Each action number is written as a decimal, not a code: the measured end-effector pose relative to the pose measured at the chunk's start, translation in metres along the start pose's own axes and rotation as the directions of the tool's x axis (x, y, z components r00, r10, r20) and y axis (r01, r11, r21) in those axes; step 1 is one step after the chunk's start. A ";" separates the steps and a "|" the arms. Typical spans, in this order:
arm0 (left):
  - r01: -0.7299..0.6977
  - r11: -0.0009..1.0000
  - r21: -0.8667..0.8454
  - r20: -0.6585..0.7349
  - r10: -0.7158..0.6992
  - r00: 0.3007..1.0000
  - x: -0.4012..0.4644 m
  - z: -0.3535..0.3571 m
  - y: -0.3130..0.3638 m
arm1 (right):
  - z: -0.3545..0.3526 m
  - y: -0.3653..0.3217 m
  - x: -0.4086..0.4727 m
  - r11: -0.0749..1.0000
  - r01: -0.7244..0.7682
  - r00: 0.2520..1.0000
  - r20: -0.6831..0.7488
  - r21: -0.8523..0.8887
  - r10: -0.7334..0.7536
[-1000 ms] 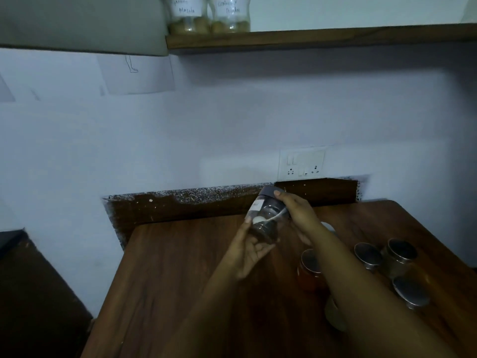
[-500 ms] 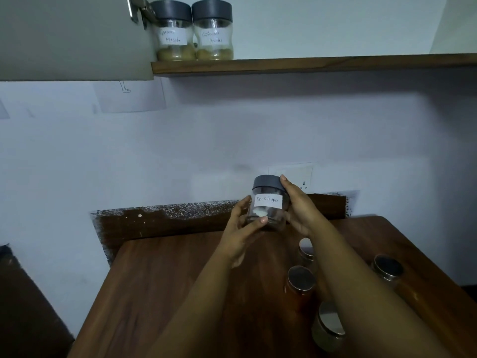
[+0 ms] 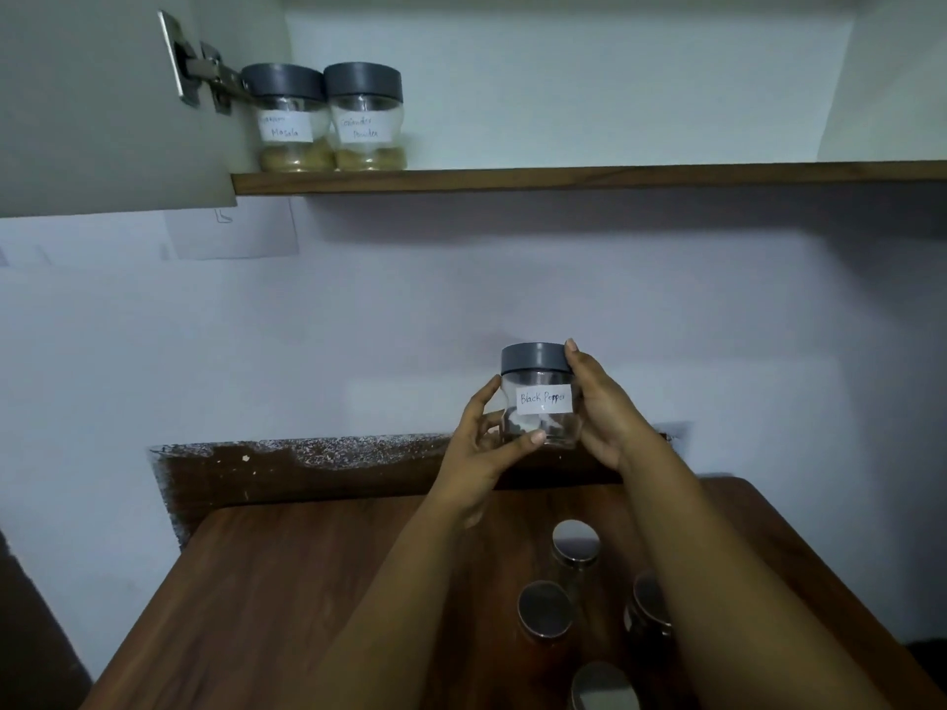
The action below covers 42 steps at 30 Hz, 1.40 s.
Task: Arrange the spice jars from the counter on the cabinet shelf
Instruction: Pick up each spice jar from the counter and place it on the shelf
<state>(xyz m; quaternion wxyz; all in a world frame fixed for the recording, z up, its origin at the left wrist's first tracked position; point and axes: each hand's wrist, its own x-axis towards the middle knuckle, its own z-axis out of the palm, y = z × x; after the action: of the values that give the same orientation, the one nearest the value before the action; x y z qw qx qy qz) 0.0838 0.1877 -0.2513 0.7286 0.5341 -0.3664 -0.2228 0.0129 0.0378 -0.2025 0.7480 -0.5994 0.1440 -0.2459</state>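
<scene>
The clear glass spice jar with a grey screw lid [image 3: 541, 397] is held upright in mid-air between both hands, above the far edge of the brown wooden counter [image 3: 287, 597] and in front of the white wall. The left hand [image 3: 484, 438] grips the jar's lower left side, thumb curled across the front near the base and fingers wrapped behind. The right hand [image 3: 599, 407] grips the right side, one fingertip resting against the lid's rim and the palm against the glass.

The jar has a waisted body and a white label reading "Black Pepper". Dark contents sit in the bottom portion; the upper portion appears clear.

On the wooden cabinet shelf [image 3: 589, 177], up and to the left, two matching grey-lidded jars [image 3: 328, 117] stand side by side, touching, at the shelf's left end. Both contain tan powder and carry white handwritten labels.

Four metal-lidded jars [image 3: 575, 543] stand on the counter near the forearms, partly hidden by the right arm.
</scene>
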 end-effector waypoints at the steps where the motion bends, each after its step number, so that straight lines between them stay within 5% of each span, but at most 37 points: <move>1: -0.019 1.000 0.014 -0.004 0.019 1.000 0.003 0.005 0.003 | -0.004 -0.006 0.000 1.000 0.009 1.000 0.007 0.004 -0.009; 14: -0.271 0.928 0.256 -0.032 0.289 0.957 0.041 0.040 0.092 | -0.004 -0.112 0.004 0.964 0.265 0.953 0.149 0.006 -0.263; 22: -0.451 0.838 0.307 -0.001 0.474 0.880 0.063 0.042 0.182 | 0.041 -0.202 0.007 0.855 0.516 0.844 0.199 -0.047 -0.499; 31: -0.459 0.717 0.526 -0.020 0.549 0.835 0.108 0.029 0.241 | 0.076 -0.263 0.056 0.828 0.557 0.812 0.250 -0.064 -0.528; 33: -0.401 0.542 0.739 -0.052 0.639 0.767 0.119 0.023 0.237 | 0.079 -0.262 0.072 0.814 0.567 0.814 0.234 -0.122 -0.532; 36: -0.151 0.163 0.975 -0.064 0.856 0.514 0.131 0.001 0.211 | 0.082 -0.254 0.098 0.762 0.579 0.815 0.201 -0.290 -0.543; 38: -0.082 0.045 0.996 -0.011 0.928 0.372 0.139 -0.019 0.190 | 0.081 -0.253 0.114 0.712 0.573 0.815 0.188 -0.406 -0.548; 42: -0.110 -0.059 0.992 0.089 0.952 0.294 0.160 -0.048 0.178 | 0.092 -0.259 0.138 0.626 0.531 0.838 0.247 -0.570 -0.486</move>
<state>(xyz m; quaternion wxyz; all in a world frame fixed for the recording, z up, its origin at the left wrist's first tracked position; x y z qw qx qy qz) 0.2100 0.1611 -0.0438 0.3584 0.6311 -0.3098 0.6142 0.1247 -0.0021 0.0810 0.4135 -0.8341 0.0151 -0.3648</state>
